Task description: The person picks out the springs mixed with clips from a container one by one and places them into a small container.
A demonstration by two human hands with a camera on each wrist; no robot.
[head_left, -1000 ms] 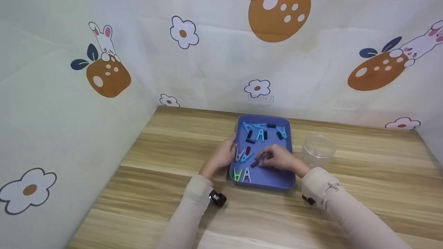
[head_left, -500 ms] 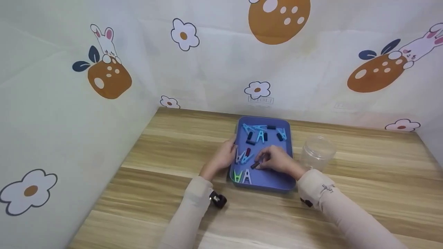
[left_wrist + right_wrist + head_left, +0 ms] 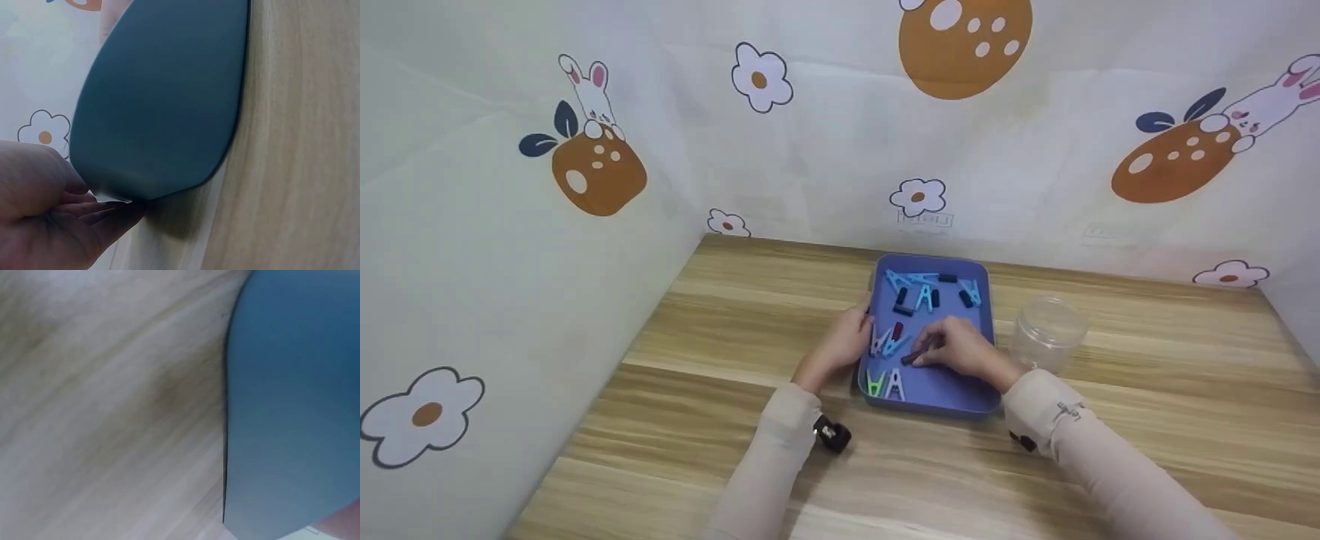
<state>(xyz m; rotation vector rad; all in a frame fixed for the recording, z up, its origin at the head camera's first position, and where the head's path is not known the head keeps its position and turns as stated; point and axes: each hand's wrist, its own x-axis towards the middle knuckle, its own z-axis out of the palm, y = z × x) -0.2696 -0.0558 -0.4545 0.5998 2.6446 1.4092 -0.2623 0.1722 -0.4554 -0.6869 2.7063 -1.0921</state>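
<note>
In the head view a blue plastic tray [image 3: 941, 394] lies on the wooden table. My left hand [image 3: 846, 337] holds its left side; in the left wrist view the fingers [image 3: 115, 222] touch the outside of the tray wall. Inside the tray, my right hand [image 3: 956, 346] pinches a small dark ribbed cylinder [image 3: 910, 359] between thumb and fingertips. Close by lie a dark red cylinder [image 3: 898, 330], a light blue clothespin [image 3: 895, 346], a green clothespin [image 3: 875, 384] and a pale clothespin [image 3: 895, 385]. The right wrist view shows only the tray's outer wall [image 3: 287, 410] and a sliver of skin.
Light blue clothespins [image 3: 925, 298] and several small black cylinders [image 3: 948, 278] lie in the far half of the tray. A clear round jar [image 3: 1050, 330] stands to the right of it. Printed cloth walls [image 3: 825, 150] border the table at the back and left.
My right fingers have moved slightly left and closed on the dark ribbed cylinder, which shows less between them now. The left hand stays at the tray's side.
</note>
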